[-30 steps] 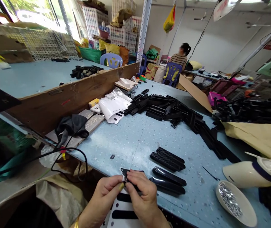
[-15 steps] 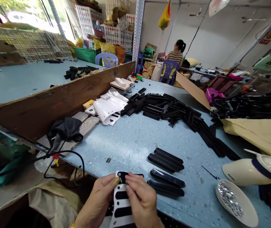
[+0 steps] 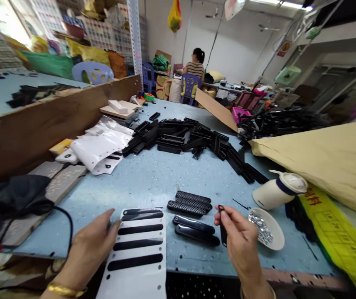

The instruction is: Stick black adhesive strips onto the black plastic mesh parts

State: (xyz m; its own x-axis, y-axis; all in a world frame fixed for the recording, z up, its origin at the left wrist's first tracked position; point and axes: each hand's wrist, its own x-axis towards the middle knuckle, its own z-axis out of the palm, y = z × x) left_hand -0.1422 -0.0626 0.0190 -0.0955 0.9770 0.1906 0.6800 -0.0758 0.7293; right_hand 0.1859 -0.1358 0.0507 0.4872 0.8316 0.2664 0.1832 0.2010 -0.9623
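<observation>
My left hand (image 3: 92,241) is beside the left edge of a white sheet (image 3: 134,278), thumb and forefinger apart. The sheet carries several long black strips and small punched holes, and hangs over the table's front edge. Between the thumb and fingers of my right hand (image 3: 243,236) is a slim black strip (image 3: 223,228) with a hole at its upper end, held upright. Left of that hand lie two glossy black handle-shaped pieces (image 3: 195,230). Just behind them are textured black pieces (image 3: 190,203), side by side.
A pile of black parts (image 3: 178,135) curves across the blue table (image 3: 140,182). At right stand a white dish (image 3: 276,236) of small shiny metal pieces and a cream jug (image 3: 268,194). More white sheets (image 3: 98,145) lie at left. A person (image 3: 195,66) sits far back.
My hands have moved apart from the sheet's top. The right hand has gone right with a black strip, the left has let go, and the sheet now lies flat. The view has turned right.
</observation>
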